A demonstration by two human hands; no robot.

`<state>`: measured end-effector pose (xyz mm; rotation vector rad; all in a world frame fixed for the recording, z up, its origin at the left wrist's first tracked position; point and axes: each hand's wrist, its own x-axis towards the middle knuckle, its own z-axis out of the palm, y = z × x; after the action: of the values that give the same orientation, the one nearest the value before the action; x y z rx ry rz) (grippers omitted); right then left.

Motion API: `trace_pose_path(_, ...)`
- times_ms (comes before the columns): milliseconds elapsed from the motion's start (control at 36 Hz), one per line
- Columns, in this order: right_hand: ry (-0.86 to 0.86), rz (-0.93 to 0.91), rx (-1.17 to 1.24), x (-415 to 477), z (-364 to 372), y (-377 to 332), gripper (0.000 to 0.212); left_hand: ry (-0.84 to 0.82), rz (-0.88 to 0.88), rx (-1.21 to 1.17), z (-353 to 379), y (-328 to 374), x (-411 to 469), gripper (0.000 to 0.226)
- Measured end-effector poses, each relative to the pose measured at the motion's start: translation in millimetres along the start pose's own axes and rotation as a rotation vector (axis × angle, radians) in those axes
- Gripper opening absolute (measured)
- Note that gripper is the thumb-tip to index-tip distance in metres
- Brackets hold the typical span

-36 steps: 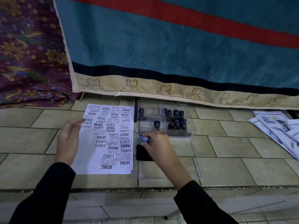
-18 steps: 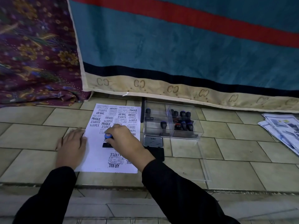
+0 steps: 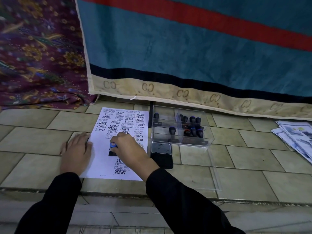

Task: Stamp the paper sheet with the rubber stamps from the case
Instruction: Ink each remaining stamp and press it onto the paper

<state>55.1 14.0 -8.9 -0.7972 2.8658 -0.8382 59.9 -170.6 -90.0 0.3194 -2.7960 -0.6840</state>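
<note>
Fingers (image 3: pixel 120 144) of right hand (image 3: pixel 130 150) clamped round upright rubber stamp (image 3: pixel 112 146) on paper sheet (image 3: pixel 101 160); case (image 3: pixel 207 130) off right, left hand (image 3: pixel 76 152) flat, pinning sheet.

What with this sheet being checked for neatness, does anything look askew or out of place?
Yes: on the paper sheet the impressions run in mixed directions, several upside down, such as the AIR MAIL print at its near edge. Nothing looks spilled or damaged.
</note>
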Motion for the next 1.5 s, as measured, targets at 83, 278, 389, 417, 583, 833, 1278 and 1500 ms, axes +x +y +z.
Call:
trace_pose_path(83,0.016,0.010,0.012,-1,2,1,0.015,-0.002,-0.005,0.003,0,0,0,0.036)
trace_pose_path(278,0.020,0.040,0.031,6,0,-1,0.013,-0.005,-0.001,0.008,0,2,-1,0.036)
trace_pose_path(389,0.011,0.037,0.023,2,5,-1,0.009,-0.010,0.003,0.018,0,3,0,0.035)
trace_pose_path(417,0.009,0.040,0.029,1,6,0,0.009,-0.011,-0.001,0.018,0,3,-1,0.035)
trace_pose_path(583,0.038,0.071,0.074,5,6,2,0.008,-0.016,-0.003,0.017,0,1,-1,0.036)
trace_pose_path(833,0.326,0.204,0.342,9,-40,39,0.031,0.008,-0.008,-0.032,-4,1,-2,0.034)
trace_pose_path(1278,0.241,0.458,-0.060,2,-94,143,0.021,-0.019,-0.005,-0.038,-4,-1,0,0.048)
trace_pose_path(1500,0.098,0.463,-0.195,10,-93,145,0.012,-0.019,-0.006,-0.042,-2,-4,0,0.049)
